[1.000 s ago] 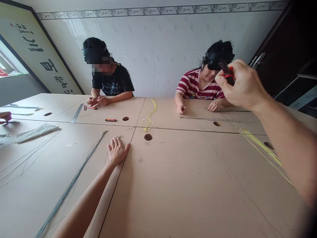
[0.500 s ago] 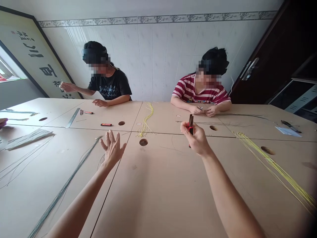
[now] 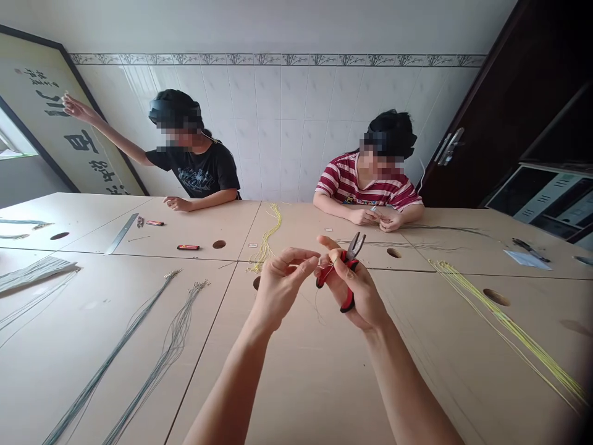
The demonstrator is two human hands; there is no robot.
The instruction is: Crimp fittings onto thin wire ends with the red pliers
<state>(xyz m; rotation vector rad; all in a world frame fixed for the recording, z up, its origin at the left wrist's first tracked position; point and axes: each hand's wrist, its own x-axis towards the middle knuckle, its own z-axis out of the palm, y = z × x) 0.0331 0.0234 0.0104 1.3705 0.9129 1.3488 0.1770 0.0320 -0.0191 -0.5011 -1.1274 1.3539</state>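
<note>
My right hand is closed around red-handled pliers, whose dark jaws point up and away from me. The pliers' handles are spread apart across the palm. To its left, my left hand pinches a thin light cord that reaches over to the fingers of the right hand. What sits at the cord's end is too small to make out. Both hands are raised over the table, close together. Left of them lie a grey-green cord bundle and a second, looser bundle.
A yellow cord bundle lies at the right, another yellow bundle at the far middle. Across the table sit a person in black and a person in red stripes. A metal ruler and a red-black marker-like stick lie left.
My left hand has moved right from beside the cord bundles and now pinches a thin cord. My right hand has turned the pliers, their handles now spread. The person in black has raised an arm.
</note>
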